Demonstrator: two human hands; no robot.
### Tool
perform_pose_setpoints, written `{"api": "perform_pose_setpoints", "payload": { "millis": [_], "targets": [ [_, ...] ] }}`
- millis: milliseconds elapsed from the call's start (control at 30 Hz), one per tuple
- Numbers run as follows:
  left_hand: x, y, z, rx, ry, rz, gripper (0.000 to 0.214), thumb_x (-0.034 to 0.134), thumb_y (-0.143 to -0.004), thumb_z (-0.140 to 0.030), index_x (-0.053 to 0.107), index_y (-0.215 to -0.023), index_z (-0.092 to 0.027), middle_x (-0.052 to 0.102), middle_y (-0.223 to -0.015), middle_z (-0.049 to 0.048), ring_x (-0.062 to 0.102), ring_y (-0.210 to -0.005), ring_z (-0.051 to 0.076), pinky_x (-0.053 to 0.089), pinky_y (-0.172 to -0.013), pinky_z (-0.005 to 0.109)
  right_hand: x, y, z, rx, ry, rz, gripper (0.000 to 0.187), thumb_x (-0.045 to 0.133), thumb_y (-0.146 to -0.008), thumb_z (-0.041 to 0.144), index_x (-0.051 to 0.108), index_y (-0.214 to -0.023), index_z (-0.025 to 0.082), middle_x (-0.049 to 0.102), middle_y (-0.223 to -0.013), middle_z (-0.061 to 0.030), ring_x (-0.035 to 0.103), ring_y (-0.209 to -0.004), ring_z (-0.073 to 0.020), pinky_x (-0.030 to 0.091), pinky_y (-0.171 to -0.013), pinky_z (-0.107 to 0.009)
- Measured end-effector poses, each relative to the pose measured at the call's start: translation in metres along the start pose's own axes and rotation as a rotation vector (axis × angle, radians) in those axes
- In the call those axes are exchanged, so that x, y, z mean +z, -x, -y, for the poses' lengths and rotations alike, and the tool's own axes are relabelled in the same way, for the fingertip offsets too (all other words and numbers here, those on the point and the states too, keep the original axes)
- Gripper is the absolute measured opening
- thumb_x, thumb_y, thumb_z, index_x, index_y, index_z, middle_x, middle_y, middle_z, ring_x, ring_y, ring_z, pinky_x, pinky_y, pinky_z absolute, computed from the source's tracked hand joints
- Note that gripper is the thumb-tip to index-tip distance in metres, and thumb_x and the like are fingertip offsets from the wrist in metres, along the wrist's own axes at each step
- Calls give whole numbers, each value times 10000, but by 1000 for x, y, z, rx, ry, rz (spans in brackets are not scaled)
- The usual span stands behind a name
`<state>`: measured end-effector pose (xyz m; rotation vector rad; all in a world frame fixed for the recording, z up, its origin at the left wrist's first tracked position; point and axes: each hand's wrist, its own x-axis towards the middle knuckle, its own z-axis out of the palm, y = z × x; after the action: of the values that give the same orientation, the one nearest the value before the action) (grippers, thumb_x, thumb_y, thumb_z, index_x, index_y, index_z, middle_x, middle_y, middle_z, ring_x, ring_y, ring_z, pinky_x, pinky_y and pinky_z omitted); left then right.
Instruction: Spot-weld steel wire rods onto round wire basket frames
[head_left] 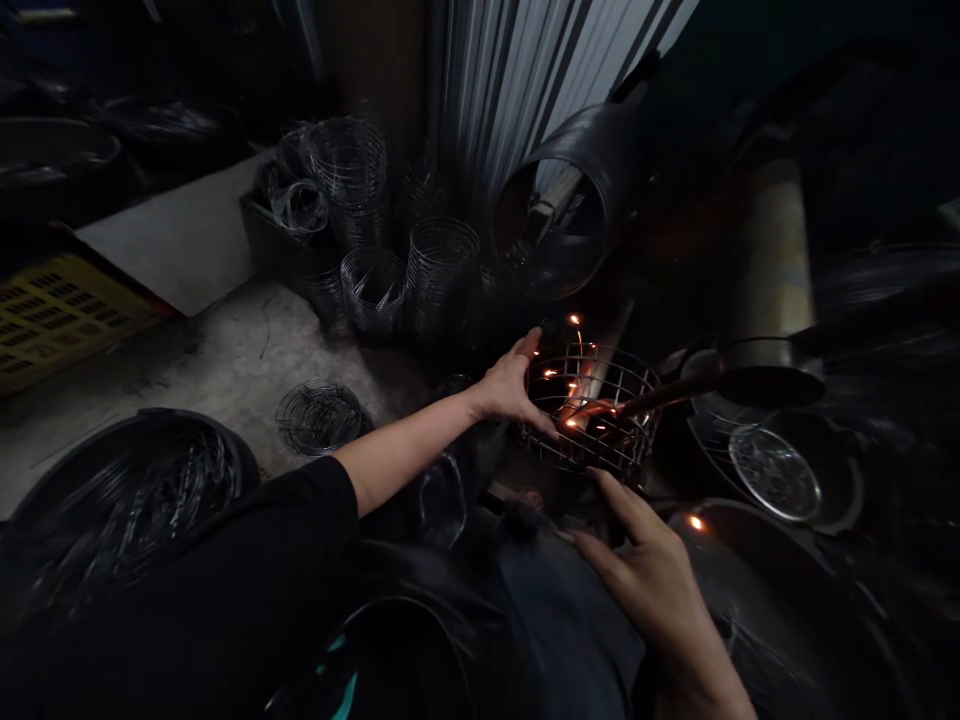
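Observation:
A round wire basket [626,380] with a grid of dark rods sits right of centre, with orange sparks and glowing spots inside its outline. My left hand [510,388] is spread round the basket's left side, thumb and fingers against the wires. Below the near side of the basket is my right hand [649,565], its thumb and forefinger apart and nothing plainly visible between them. From the right, a dark rod-like arm [671,390] reaches into the basket at the glowing spot.
Stacked wire baskets [442,260] stand behind to the left. A single wire piece [319,415] lies on the concrete floor. Tubs of wire parts flank me, including a black tub [244,450]. A tilted metal drum [615,150] and a yellow crate [67,310] are farther off.

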<state>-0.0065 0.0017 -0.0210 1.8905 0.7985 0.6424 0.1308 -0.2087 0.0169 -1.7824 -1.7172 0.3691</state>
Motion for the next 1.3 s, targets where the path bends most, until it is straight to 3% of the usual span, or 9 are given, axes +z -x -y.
{"api": "perform_pose_setpoints", "payload": {
  "millis": [167,333,467,567,700,800,967,1100,1300],
  "targets": [
    [4,20,23,-146,333,-36,1112,885,-384,-340,388,-1351,-106,588,-1196,121,581,-1094,253,465,-962,376,-5,5,26,-195,223,-21,374,516,-907,423,684,-1103,151,705,-990,-131,687,-881,-264,585,-718,-356],
    [-18,59,-11,24,-38,-70,1097,875,-331,-393,463,-1317,-145,550,-1196,91,558,-1078,260,457,-970,383,-15,-4,67,-284,65,27,256,546,-911,357,725,-1015,205,723,-917,-73,696,-821,-213,575,-686,-275],
    [-21,90,-40,119,-324,14,1056,803,-435,-487,414,-1369,-184,534,-1243,111,507,-1117,304,429,-972,465,-12,-19,73,-69,-101,181,259,529,-909,375,737,-959,229,726,-898,-49,693,-807,-199,560,-664,-258],
    [-14,99,-48,129,-427,31,950,722,-551,-525,397,-1380,-193,524,-1278,120,488,-1133,309,408,-966,486,-6,-25,67,84,69,255,259,512,-906,357,740,-904,234,728,-866,-34,690,-762,-210,547,-637,-288],
    [-8,96,-49,137,-451,32,978,728,-511,-541,412,-1365,-182,530,-1271,114,487,-1123,304,416,-949,473,0,-19,62,-87,449,272,291,585,-827,229,690,-1090,160,713,-963,-91,666,-847,-274,543,-699,-373],
    [-5,92,-49,150,-455,30,986,719,-506,-581,417,-1359,-188,528,-1273,116,486,-1115,302,404,-952,479,0,-10,59,-191,548,245,317,557,-815,161,672,-1108,123,711,-940,-101,646,-847,-287,539,-709,-398],
    [-2,87,-54,190,-475,31,936,687,-562,-620,420,-1354,-197,530,-1271,121,481,-1112,296,382,-960,477,-20,-2,46,-177,139,71,260,504,-901,238,685,-1069,155,711,-916,-80,655,-803,-209,537,-706,-308],
    [2,85,-57,203,-475,42,959,680,-552,-659,424,-1352,-198,530,-1265,128,477,-1113,302,376,-952,485,-29,-8,42,-10,-136,329,218,547,-893,311,717,-988,212,719,-906,-40,680,-798,-185,543,-699,-256],
    [3,88,-61,179,-482,25,905,674,-569,-594,426,-1348,-203,533,-1257,115,479,-1099,296,378,-947,483,-6,-11,47,-114,558,285,319,587,-796,164,683,-1098,124,708,-909,-96,643,-839,-285,528,-710,-390]
  ]
}}
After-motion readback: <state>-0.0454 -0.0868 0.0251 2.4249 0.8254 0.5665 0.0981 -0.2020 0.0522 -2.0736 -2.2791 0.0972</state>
